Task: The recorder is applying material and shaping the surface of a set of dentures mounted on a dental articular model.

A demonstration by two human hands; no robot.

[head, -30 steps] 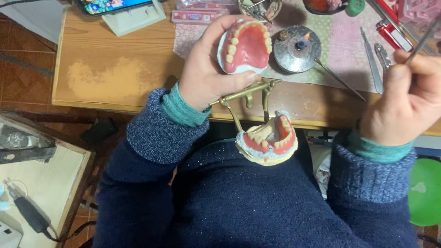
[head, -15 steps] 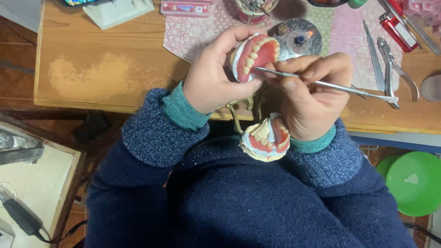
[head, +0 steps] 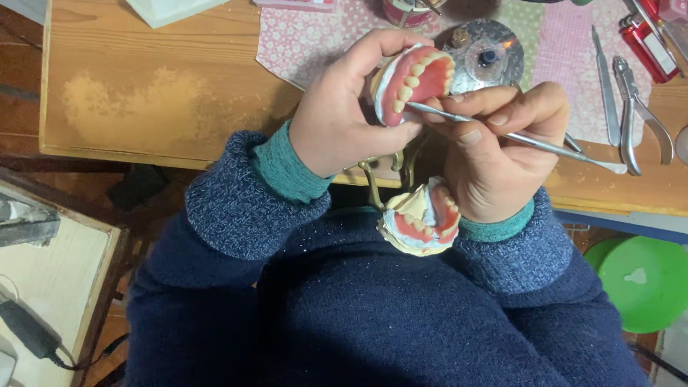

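The left hand (head: pixel 337 125) is gripping the upper denture (head: pixel 416 82) over the table's (head: pixel 143 93) near edge; the right hand (head: pixel 494 158) is pinching a metal tool (head: pixel 530 142) against it. A red package (head: pixel 648 46) is lying near the far right corner.

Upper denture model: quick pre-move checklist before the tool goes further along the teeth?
1. Left hand grips the upper denture model, teeth side facing the camera: ok.
2. Right hand holds the metal instrument in a pen-like grip: ok.
3. Instrument tip sits at the tooth row near the pink gum: ok; actual contact: cannot tell.
4. Lower denture model hangs on the brass hinge frame over the lap, unsupported by either hand: not ok.
5. Pliers and other tools lie on the patterned mat, apart from both hands: ok.
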